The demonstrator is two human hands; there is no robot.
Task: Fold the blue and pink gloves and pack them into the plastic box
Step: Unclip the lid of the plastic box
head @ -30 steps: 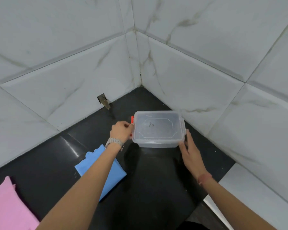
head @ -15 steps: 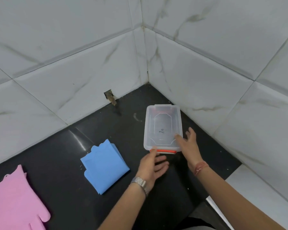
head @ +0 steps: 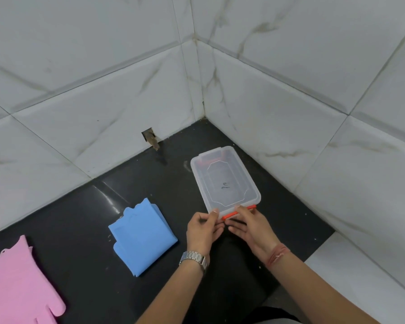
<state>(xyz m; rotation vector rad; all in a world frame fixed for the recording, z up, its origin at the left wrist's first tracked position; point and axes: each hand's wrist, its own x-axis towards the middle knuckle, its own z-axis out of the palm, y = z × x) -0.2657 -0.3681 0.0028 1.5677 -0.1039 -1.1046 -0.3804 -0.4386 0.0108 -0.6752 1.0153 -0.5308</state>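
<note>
A clear plastic box [head: 225, 180] with its lid on and red clips stands on the black counter near the corner, short end toward me. My left hand [head: 202, 230] pinches the box's near left corner. My right hand [head: 250, 226] has its fingers on the red clip [head: 237, 212] at the near end. A folded blue glove [head: 142, 235] lies flat to the left of my left hand. A pink glove [head: 17, 286] lies spread out at the bottom left, partly cut off by the frame edge.
White marble-look tiled walls [head: 290, 101] meet in a corner just behind the box. A small broken hole [head: 150, 137] shows in the left wall at counter level. The black counter [head: 80, 218] ends at the right in a white ledge [head: 351, 272].
The box was turned from lying crosswise to pointing its short end at me. Both hands moved from its sides to the near end with the red clip.
</note>
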